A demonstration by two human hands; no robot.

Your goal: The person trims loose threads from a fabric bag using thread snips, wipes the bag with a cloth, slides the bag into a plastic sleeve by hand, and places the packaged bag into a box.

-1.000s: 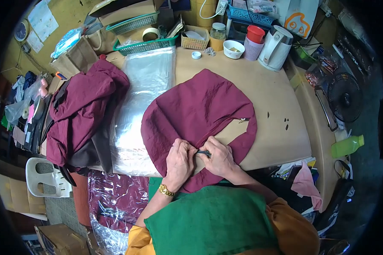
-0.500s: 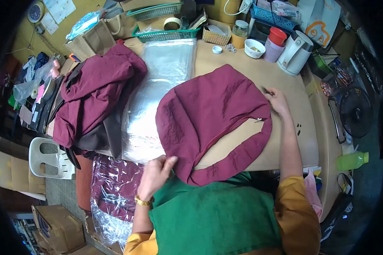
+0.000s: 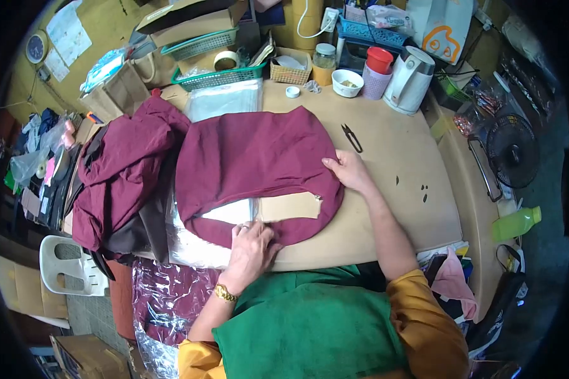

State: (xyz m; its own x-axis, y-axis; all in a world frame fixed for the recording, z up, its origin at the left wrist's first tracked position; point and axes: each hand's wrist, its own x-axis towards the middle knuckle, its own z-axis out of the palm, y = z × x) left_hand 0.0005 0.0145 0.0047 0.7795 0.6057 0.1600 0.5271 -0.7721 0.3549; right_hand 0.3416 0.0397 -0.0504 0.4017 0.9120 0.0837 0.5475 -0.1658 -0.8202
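Note:
A maroon fabric shoulder bag (image 3: pixel 259 145) lies flat on the table, its zipped edge curving above the wide strap (image 3: pixel 297 230). My left hand (image 3: pixel 253 246) is closed on the strap at the near side, fingers bent over the cloth. At the bag's right side, my right hand (image 3: pixel 348 169) pinches the edge between thumb and fingers. Black thread snips (image 3: pixel 352 138) lie on the table just beyond my right hand. The bag covers part of a stack of clear plastic sleeves (image 3: pixel 224 98).
A heap of maroon bags (image 3: pixel 123 170) sits on the left. Along the back stand green baskets (image 3: pixel 218 79), a jar (image 3: pixel 324 63), a white bowl (image 3: pixel 348 82), a red cup (image 3: pixel 379 60) and a kettle (image 3: pixel 409 79). A plastic-wrapped maroon item (image 3: pixel 171 297) is below the near edge.
The bag has shifted left and turned, its strap now lying along the near side. My left hand has moved right along the strap. The snips, earlier at my right hand, now lie on the table.

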